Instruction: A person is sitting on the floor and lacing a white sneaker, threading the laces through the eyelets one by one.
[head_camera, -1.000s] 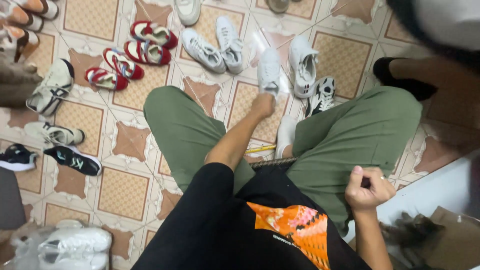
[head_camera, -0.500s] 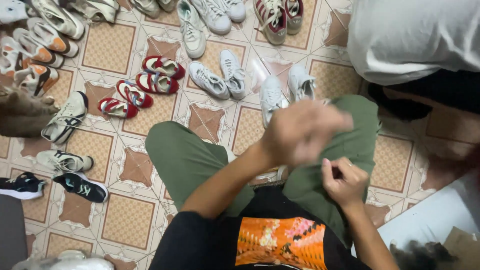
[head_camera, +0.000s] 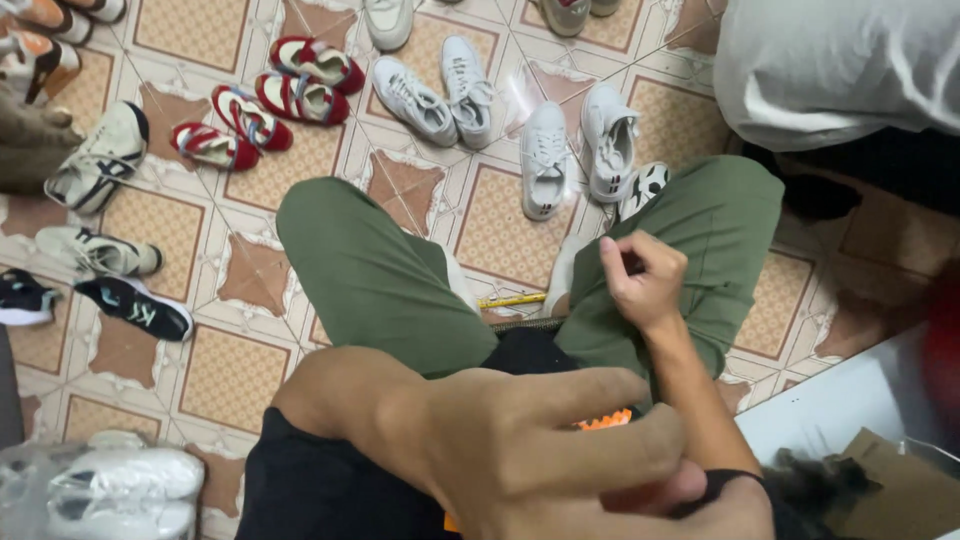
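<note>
2 hands off shoes: your left hand (head_camera: 560, 450) blurred near lens, grip unreadable; right hand (head_camera: 645, 280) curled on thigh, contents unclear. White sneakers (head_camera: 575, 155) untouched on tile floor (head_camera: 260, 280).

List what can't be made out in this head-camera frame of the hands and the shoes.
- Left hand, head view: close to the lens and blurred; its grip is unclear.
- Right hand: curled fist on the green trousers; fingers hide any contents.
- Yellow stick: partly behind the legs.
- Bagged white shoes: cut by the bottom edge.

green trousers (head_camera: 380, 280), red shoes (head_camera: 270, 95), white sneakers (head_camera: 575, 150)
</note>
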